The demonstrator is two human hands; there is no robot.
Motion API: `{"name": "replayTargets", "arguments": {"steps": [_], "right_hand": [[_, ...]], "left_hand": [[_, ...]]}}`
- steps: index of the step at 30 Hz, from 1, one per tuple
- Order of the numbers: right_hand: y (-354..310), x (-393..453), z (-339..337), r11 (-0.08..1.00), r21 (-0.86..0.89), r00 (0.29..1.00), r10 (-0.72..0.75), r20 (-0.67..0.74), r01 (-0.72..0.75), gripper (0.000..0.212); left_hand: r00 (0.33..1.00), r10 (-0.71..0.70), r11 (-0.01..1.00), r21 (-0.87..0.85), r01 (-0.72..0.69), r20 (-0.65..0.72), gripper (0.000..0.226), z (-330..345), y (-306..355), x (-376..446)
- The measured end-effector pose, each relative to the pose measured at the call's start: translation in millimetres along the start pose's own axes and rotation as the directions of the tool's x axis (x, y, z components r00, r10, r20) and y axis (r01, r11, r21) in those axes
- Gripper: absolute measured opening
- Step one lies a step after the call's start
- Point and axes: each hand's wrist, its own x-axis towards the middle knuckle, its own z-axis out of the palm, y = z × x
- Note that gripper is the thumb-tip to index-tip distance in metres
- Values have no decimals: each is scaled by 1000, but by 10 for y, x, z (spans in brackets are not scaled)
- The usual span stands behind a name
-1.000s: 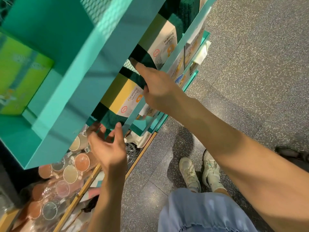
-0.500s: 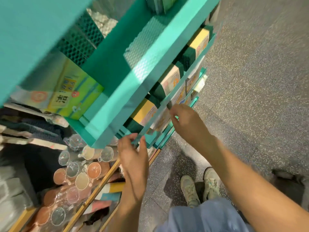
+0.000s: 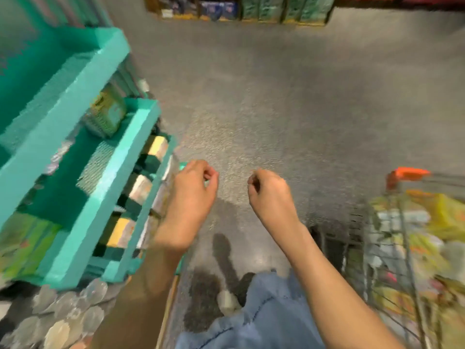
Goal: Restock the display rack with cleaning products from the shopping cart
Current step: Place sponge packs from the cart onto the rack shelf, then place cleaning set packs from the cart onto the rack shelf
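L hand (image 3: 191, 197) and R hand (image 3: 269, 195) apart, fingers loosely curled, both empty. Teal rack (image 3: 110, 177) w/ sponge packs (image 3: 141, 190) at left; cart (image 3: 407, 238) right. Frame blurred.

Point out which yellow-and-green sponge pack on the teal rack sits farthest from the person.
The topmost yellow-and-green sponge pack in the teal rack; the other two packs sit lower, nearer the person.

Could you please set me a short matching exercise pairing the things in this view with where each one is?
Things:
1. display rack
2. shopping cart
3. left hand
4. right hand

Places:
A. far right, filled with yellow packs
B. just beside the rack's front rail
C. left side, teal
D. over bare floor, nearer the cart

Pairs: 1-C, 2-A, 3-B, 4-D
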Motion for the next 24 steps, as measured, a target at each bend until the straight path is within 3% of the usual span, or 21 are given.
{"name": "replayTargets", "arguments": {"steps": [3,7,14,19,21,24], "right_hand": [[432,-137,-629,986,-31,982,159,-105,-163,14],[1044,-495,-1244,949,49,900,312,-305,-312,7],[1792,-1247,-1815,786,154,657,591,-468,-598,9],[2188,-1671,-1921,602,351,378,759,-531,-717,13],[2300,-1730,-1920,542,431,276,796,-539,-722,13],[2464,-1702,-1891,471,529,178,841,-511,-706,13]], "left_hand": [[986,157,987,-47,-155,52,8,404,706,152],[910,349,934,-160,-319,224,7,1001,1679,100],[669,632,774,-362,-520,390,6,1776,2721,-322],[526,667,745,-466,-477,529,7,2208,3152,-628],[510,607,794,-482,-370,609,8,2406,3205,-648],[464,497,867,-436,-241,733,11,2761,3190,-593]]}}
